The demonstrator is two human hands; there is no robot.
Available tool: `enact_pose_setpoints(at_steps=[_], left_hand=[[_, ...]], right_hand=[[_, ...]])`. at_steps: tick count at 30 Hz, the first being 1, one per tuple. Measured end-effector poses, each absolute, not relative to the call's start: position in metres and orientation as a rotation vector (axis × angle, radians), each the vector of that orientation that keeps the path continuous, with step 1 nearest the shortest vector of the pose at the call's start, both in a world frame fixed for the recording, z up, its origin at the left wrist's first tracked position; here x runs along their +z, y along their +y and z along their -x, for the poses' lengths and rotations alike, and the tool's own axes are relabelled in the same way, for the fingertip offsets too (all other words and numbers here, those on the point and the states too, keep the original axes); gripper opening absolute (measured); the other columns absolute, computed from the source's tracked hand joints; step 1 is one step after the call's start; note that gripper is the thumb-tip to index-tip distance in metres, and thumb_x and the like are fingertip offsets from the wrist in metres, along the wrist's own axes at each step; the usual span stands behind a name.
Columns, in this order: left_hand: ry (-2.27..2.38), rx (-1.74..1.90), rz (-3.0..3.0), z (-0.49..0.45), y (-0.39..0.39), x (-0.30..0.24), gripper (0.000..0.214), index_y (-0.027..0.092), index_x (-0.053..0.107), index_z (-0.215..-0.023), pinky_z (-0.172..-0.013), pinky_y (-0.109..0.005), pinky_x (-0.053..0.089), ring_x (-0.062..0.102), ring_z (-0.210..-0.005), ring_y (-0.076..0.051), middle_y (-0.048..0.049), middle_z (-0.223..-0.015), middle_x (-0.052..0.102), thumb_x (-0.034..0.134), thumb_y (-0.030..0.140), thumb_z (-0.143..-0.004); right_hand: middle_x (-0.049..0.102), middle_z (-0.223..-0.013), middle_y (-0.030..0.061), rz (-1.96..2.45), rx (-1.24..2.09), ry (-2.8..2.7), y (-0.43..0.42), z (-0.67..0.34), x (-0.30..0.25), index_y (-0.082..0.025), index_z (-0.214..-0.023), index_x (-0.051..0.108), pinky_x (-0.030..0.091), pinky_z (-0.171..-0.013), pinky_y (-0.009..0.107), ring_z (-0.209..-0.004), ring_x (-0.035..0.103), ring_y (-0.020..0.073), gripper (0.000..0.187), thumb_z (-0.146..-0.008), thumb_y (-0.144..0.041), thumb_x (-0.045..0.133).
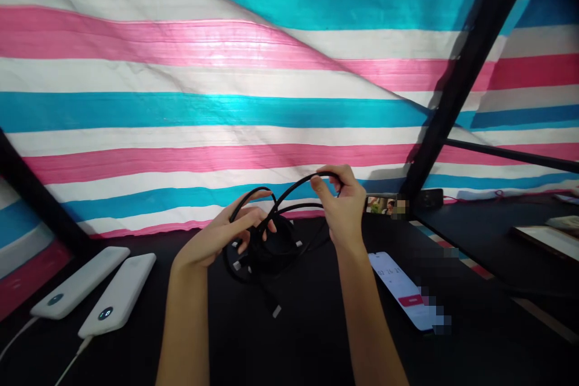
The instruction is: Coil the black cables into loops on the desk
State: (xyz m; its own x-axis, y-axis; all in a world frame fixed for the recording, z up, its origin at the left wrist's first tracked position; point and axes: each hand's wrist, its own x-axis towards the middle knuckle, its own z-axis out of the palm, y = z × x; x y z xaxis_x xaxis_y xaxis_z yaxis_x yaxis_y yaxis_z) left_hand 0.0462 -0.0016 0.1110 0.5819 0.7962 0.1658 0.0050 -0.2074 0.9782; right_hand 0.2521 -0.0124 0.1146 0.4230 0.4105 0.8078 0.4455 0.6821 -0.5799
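Note:
Between my two hands a black cable [289, 189] is stretched in loose loops above the dark table. My right hand [346, 205] pinches one loop between thumb and fingers, raised a little higher than the other. My left hand [239, 223] has its fingers curled around another part of the same cable, with a loop rising over the fingers. Under them lies a pile of black cables [275, 247] with several silver plugs showing. One flat metal plug [277, 312] hangs or rests nearest me; which strand it belongs to is hard to see.
Two white power banks [120, 295] with small round displays lie at left, cords attached. At right, a lit phone [407, 292] shows a timer. Behind stands a striped plastic sheet [203, 108] with a dark metal post [470, 66]. A small black box [429, 198] sits at the back.

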Motion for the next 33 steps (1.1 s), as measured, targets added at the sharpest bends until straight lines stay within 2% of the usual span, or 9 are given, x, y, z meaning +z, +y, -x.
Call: enact_pose_setpoints(at_steps=[3, 6, 12, 16, 21, 29, 33], left_hand=[[0.691, 0.862, -1.748, -0.044, -0.003, 0.115, 0.063, 0.023, 0.045, -0.132, -0.055, -0.023, 0.044, 0.059, -0.069, -0.016, -0.0045, -0.078, 0.065, 0.067, 0.037, -0.075], [0.825, 1.019, -1.836, -0.045, -0.002, 0.115, 0.055, 0.024, 0.056, -0.121, -0.064, -0.027, 0.047, 0.061, -0.072, -0.018, -0.0013, -0.072, 0.063, 0.072, 0.034, -0.069], [0.848, 1.262, -1.702, -0.045, 0.005, 0.114, 0.043, 0.021, 0.063, -0.106, -0.072, -0.03, 0.05, 0.067, -0.077, -0.021, -0.0031, -0.075, 0.07, 0.074, 0.032, -0.066], [0.88, 1.296, -1.635, -0.046, 0.002, 0.117, 0.049, 0.018, 0.062, -0.108, -0.071, -0.031, 0.051, 0.068, -0.077, -0.023, -0.0046, -0.075, 0.071, 0.076, 0.033, -0.064], [0.966, 1.398, -1.636, -0.049, -0.002, 0.121, 0.046, 0.018, 0.064, -0.107, -0.077, -0.033, 0.052, 0.069, -0.083, -0.024, -0.0057, -0.08, 0.073, 0.076, 0.032, -0.065], [0.93, 1.349, -1.635, -0.04, -0.001, 0.118, 0.048, 0.018, 0.064, -0.109, -0.073, -0.031, 0.051, 0.068, -0.08, -0.024, -0.0045, -0.077, 0.071, 0.076, 0.029, -0.064], [0.867, 1.322, -1.64, -0.036, 0.001, 0.116, 0.047, 0.017, 0.063, -0.111, -0.071, -0.031, 0.05, 0.067, -0.072, -0.02, -0.0031, -0.073, 0.069, 0.073, 0.032, -0.068]], right_hand=[[0.053, -0.073, 0.0002, 0.912, -0.03, -1.077, -0.009, -0.248, 0.113, -0.021, -0.08, 0.065, 0.037, -0.062, 0.029, -0.067, 0.044, 0.0148, 0.02, -0.073, -0.039, 0.069], [0.053, -0.073, 0.0011, 0.946, -0.068, -1.049, -0.008, -0.242, 0.113, -0.02, -0.08, 0.066, 0.038, -0.062, 0.029, -0.067, 0.045, 0.0152, 0.024, -0.072, -0.043, 0.068], [0.049, -0.071, -0.0006, 0.951, -0.062, -1.012, -0.005, -0.244, 0.112, -0.02, -0.082, 0.068, 0.036, -0.062, 0.029, -0.063, 0.039, 0.0132, 0.025, -0.072, -0.043, 0.069], [0.054, -0.072, 0.0004, 1.042, 0.019, -1.027, -0.006, -0.248, 0.113, -0.02, -0.082, 0.067, 0.038, -0.064, 0.03, -0.066, 0.046, 0.0145, 0.03, -0.072, -0.047, 0.066], [0.065, -0.084, 0.0042, 1.12, -0.019, -1.206, -0.033, -0.247, 0.126, -0.021, -0.081, 0.066, 0.043, -0.075, 0.034, -0.081, 0.058, 0.0203, 0.025, -0.076, -0.045, 0.063], [0.069, -0.085, 0.0041, 1.074, 0.028, -1.257, -0.043, -0.243, 0.13, -0.022, -0.085, 0.068, 0.047, -0.077, 0.037, -0.082, 0.062, 0.0218, 0.023, -0.077, -0.043, 0.063], [0.067, -0.076, 0.0033, 1.068, 0.125, -1.31, -0.035, -0.246, 0.126, -0.021, -0.073, 0.067, 0.048, -0.072, 0.034, -0.075, 0.061, 0.0202, 0.024, -0.077, -0.044, 0.062]])
